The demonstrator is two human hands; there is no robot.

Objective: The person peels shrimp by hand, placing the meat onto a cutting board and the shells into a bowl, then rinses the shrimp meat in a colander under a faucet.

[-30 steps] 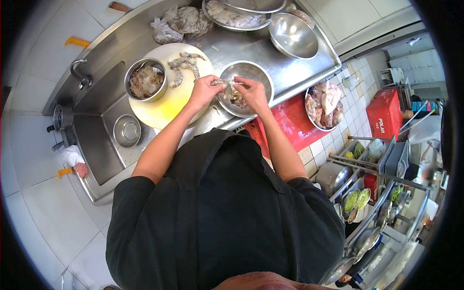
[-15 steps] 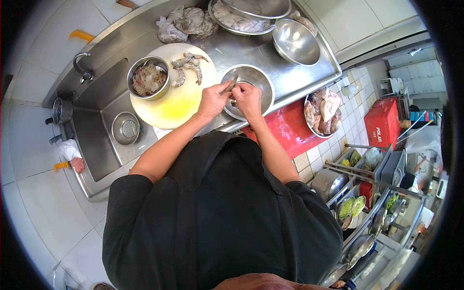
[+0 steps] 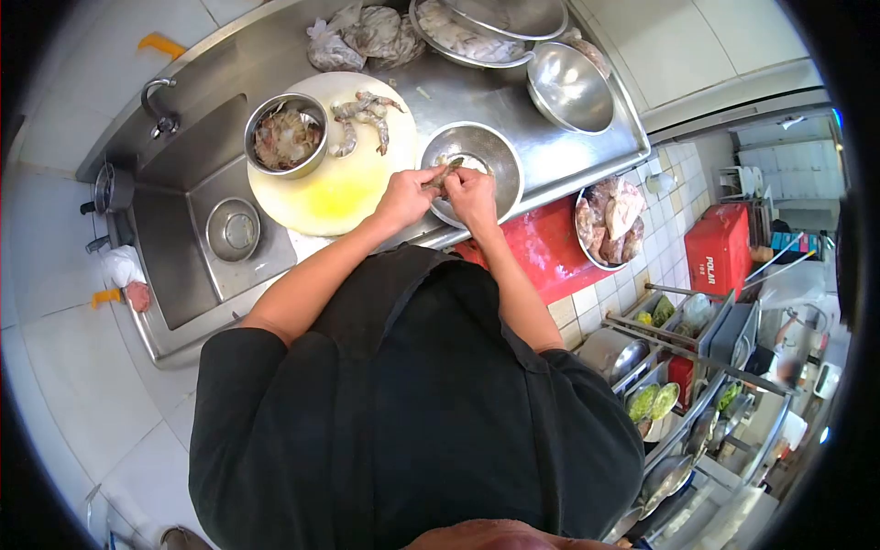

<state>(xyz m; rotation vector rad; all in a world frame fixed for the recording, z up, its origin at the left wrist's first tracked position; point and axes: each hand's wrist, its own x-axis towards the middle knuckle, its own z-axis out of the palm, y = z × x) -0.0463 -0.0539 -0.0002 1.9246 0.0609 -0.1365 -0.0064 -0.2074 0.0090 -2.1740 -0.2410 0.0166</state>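
Over the near left part of a steel bowl (image 3: 500, 151), both of my hands meet around a greyish shrimp (image 3: 444, 176). My left hand (image 3: 406, 197) grips one end of it, fingers closed. My right hand (image 3: 472, 196) pinches the other end, its fingertips partly hidden. Pale pieces show inside the bowl beneath them. To the left, several grey shrimp (image 3: 370, 115) lie on a round whitish board (image 3: 284, 206) with a yellow patch. A steel pot (image 3: 251, 137) of shells and heads stands on the same board.
A sink (image 3: 174, 238) on the left holds a small bowl (image 3: 233, 229). Bags (image 3: 376, 37) and steel bowls (image 3: 570, 87) stand at the back. Right of the counter, a bowl of meat (image 3: 610, 220) rests on a red surface (image 3: 541, 247). Shelves with pans stand lower right.
The shrimp and both hands have shifted slightly; more pale pieces show in the bowl. The whole view has moved a little.
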